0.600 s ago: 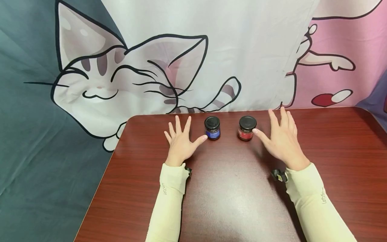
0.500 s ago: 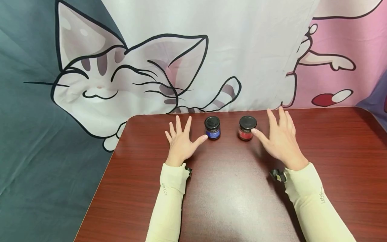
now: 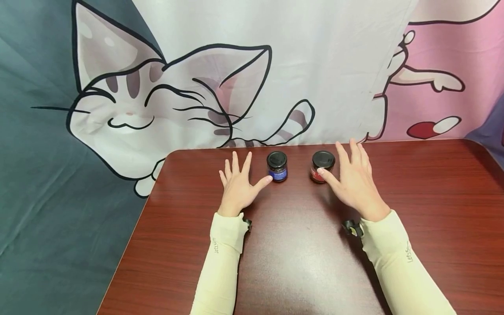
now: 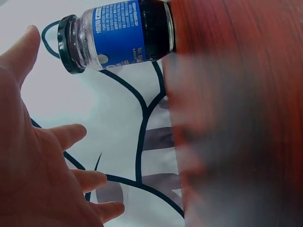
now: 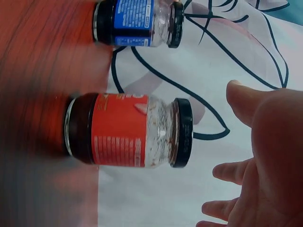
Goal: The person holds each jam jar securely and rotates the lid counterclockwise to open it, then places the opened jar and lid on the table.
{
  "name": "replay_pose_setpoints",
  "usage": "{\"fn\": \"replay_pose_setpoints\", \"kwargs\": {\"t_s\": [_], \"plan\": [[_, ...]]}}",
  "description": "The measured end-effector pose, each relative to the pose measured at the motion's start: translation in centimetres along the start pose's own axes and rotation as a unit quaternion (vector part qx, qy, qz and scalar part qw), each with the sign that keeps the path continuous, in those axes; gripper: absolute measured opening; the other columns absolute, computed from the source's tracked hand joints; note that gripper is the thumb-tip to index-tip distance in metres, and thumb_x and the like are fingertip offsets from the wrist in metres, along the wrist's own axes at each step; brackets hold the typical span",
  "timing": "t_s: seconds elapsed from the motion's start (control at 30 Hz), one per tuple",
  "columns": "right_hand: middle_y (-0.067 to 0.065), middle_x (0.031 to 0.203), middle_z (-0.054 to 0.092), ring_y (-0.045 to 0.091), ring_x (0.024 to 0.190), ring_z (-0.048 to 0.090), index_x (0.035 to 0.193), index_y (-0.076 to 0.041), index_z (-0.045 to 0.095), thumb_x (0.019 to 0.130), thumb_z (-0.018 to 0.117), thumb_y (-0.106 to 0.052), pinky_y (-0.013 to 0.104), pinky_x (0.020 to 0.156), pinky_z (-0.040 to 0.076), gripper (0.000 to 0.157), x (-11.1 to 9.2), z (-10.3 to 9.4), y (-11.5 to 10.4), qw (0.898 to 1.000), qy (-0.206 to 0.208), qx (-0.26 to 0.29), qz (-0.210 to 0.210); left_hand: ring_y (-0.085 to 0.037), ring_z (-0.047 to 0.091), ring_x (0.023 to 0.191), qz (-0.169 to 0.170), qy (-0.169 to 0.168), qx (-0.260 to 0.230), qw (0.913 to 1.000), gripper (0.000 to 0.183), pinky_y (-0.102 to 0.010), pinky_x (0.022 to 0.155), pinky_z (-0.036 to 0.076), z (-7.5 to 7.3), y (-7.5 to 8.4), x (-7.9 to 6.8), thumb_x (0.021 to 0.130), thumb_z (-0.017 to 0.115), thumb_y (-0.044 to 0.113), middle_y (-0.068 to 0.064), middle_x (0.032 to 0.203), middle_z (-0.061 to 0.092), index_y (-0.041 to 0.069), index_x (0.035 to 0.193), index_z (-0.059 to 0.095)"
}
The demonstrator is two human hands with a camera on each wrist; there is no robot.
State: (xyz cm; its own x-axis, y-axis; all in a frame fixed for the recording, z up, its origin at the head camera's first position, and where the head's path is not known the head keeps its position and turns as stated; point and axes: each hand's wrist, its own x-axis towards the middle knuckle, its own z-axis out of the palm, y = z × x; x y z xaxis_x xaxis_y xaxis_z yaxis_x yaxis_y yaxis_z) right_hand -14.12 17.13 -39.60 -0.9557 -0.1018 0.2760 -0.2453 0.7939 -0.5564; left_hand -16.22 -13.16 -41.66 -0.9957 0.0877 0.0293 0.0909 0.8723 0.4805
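Two small glass jars with black lids stand upright near the far edge of the table. The left one, a blue-labelled jar (image 3: 277,166), also shows its blue label in the left wrist view. Beside it the left hand (image 3: 239,189) is spread, thumb pointing toward the jar and apart from it. The red-labelled jar (image 5: 120,130) stands to the right, its glass part clear above dark contents. My right hand (image 3: 356,183) hovers just right of that jar with fingers spread. In the head view its thumb overlaps the jar's front; the right wrist view shows a gap to the lid.
The reddish-brown wooden table (image 3: 291,262) fills the lower part of the head view. Behind its far edge hangs a cloth backdrop (image 3: 334,74) with a cartoon cat. A small dark wrist camera (image 3: 351,228) sits on the right cuff.
The right hand has moved left, so its thumb now overlaps the red-labelled jar in the head view. My left hand has shifted very slightly right. Both jars stay in place.
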Motion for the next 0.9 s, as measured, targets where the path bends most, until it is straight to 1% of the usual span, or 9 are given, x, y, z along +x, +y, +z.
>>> {"fn": "replay_pose_setpoints", "kwargs": {"t_s": [0.17, 0.37, 0.63, 0.9], "plan": [[0.036, 0.159, 0.011, 0.052, 0.148, 0.006, 0.154, 0.003, 0.030, 0.095, 0.066, -0.041, 0.070, 0.113, 0.009, 0.081, 0.1, 0.3, -0.7, 1.000, 0.003, 0.008, -0.008, -0.041, -0.010, 0.152, 0.002, 0.001, -0.003, 1.0000, 0.098, -0.067, 0.115, -0.004, 0.1, 0.1, 0.0, 0.085, 0.055, 0.076, -0.012, 0.168, -0.007, 0.029, 0.162, 0.017], [0.034, 0.160, 0.010, 0.052, 0.148, 0.006, 0.154, 0.002, 0.031, 0.096, 0.066, -0.039, 0.068, 0.114, 0.010, 0.080, 0.2, 0.8, -1.3, 1.000, 0.004, 0.020, -0.016, -0.042, -0.006, 0.152, 0.007, 0.002, 0.002, 1.0000, 0.098, -0.068, 0.115, -0.001, 0.4, 0.3, 0.0, 0.085, 0.055, 0.077, -0.013, 0.168, -0.005, 0.029, 0.162, 0.018], [0.035, 0.158, 0.016, 0.053, 0.145, 0.014, 0.150, 0.004, 0.037, 0.095, 0.069, -0.032, 0.065, 0.114, 0.015, 0.074, 0.5, 1.8, -1.7, 0.998, 0.034, 0.030, -0.046, -0.043, -0.004, 0.152, 0.013, -0.001, -0.001, 0.9999, 0.100, -0.069, 0.114, 0.001, 0.6, 0.3, 0.0, 0.084, 0.057, 0.076, -0.014, 0.168, -0.003, 0.027, 0.162, 0.018], [0.035, 0.156, 0.020, 0.052, 0.144, 0.017, 0.148, 0.006, 0.039, 0.094, 0.070, -0.030, 0.064, 0.114, 0.018, 0.072, 1.1, 2.5, -2.7, 0.995, 0.050, 0.047, -0.069, -0.042, -0.004, 0.152, 0.009, -0.005, -0.001, 0.9999, 0.099, -0.068, 0.115, 0.001, 0.8, 0.3, 0.1, 0.085, 0.055, 0.077, -0.013, 0.168, -0.003, 0.029, 0.163, 0.016]]}}
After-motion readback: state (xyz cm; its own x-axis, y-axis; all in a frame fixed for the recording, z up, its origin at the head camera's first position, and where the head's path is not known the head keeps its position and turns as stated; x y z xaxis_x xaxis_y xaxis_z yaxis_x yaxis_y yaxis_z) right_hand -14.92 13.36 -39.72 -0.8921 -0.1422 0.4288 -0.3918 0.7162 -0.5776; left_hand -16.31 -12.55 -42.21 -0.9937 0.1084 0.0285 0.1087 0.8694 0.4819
